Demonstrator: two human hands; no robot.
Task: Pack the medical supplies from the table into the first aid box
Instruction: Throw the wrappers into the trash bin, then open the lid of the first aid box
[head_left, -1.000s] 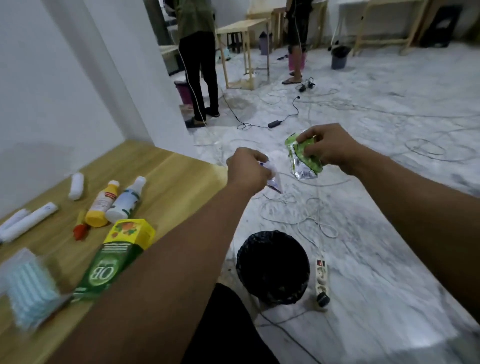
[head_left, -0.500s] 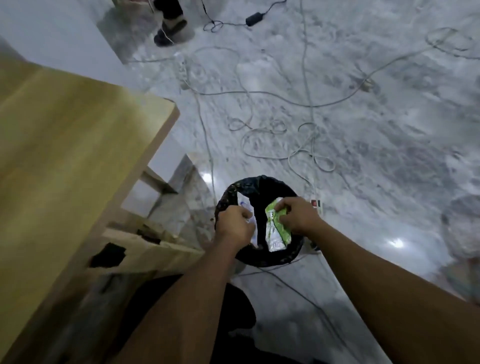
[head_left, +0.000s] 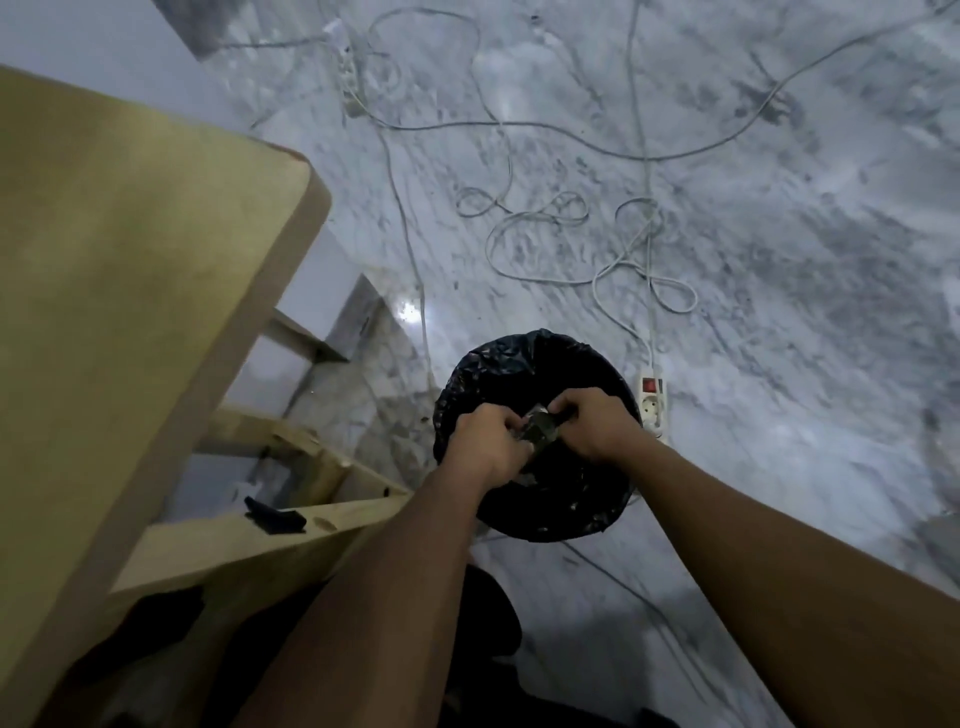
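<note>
Head view, looking steeply down past the right edge of the tabletop (head_left: 130, 291) to the marble floor (head_left: 779, 312). No supplies and no first aid box show on the visible part of the tabletop.

Both hands are over the open mouth of a bin lined with a black bag (head_left: 519, 358), which stands on the floor just off the tabletop's near right corner. Left hand (head_left: 485, 441): fingers curled closed, pinching one side of a small crumpled wrapper (head_left: 540, 428). Right hand (head_left: 592, 423): fingers likewise curled, pinching the other side of the same wrapper. The hands are close together, the wrapper between them, low inside the rim of the bag. The wrapper looks dark and shiny in shadow; its print cannot be read.

A white power strip (head_left: 652, 397) with a red switch lies on the floor touching or just beside the far right of the bin. White cables (head_left: 571, 208) loop across the floor beyond it. Wooden frame rails (head_left: 249, 540) show under the tabletop, with a small black object (head_left: 275, 519) resting on the nearest rail.
</note>
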